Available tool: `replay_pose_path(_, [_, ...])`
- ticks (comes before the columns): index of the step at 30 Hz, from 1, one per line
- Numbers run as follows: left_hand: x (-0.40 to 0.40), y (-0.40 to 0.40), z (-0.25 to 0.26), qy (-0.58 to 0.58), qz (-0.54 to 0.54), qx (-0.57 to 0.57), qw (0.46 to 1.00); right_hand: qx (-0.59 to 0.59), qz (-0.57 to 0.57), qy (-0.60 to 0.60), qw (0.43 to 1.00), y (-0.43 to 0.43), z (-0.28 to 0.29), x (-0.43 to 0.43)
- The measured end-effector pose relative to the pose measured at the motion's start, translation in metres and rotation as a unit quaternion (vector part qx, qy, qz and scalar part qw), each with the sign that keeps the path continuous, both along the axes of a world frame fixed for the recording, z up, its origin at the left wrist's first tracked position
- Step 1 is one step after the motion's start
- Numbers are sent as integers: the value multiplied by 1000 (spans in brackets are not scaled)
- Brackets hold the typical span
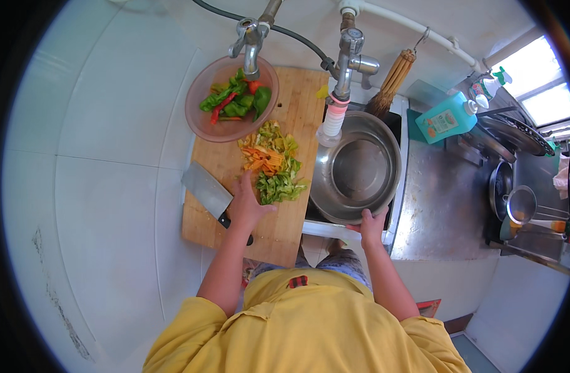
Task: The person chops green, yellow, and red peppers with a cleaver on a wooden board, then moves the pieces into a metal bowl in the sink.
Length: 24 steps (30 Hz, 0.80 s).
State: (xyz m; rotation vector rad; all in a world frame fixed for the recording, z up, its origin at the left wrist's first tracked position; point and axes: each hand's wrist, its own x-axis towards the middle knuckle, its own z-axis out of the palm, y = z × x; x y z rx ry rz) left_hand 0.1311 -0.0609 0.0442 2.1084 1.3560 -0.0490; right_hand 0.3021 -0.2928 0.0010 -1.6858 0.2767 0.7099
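Observation:
My left hand (248, 205) is over a wooden cutting board (210, 191), thumb spread from the fingers. Its fingertips are at the near-left edge of a chopped vegetable pile, with orange strips (262, 159) between yellow-green pieces (273, 135) and green pieces (281, 185). Whether they touch the pile is hard to tell. A cleaver (207, 189) lies on the board to the left, its black handle partly under my left wrist. My right hand (372, 228) grips the near rim of a stainless steel basin (359, 170), which rests at the sink right of the board.
A pinkish bowl (194, 109) holds green and red peppers on the board's far end. Two taps, one chrome (251, 51) and one with a white hose end (334, 121), overhang. A brush (392, 84) hangs behind; a turquoise bottle (445, 119) and pans (501, 189) are rightward.

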Motion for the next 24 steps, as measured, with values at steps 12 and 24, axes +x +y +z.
replay_pose_path(12, [79,-53,-31,-191,-156,-17,969,32,13,78,996,2,0,-3])
replay_pose_path(24, [-1,36,-25,-73,-7,114,991,21,6,104,994,14,-9,-5])
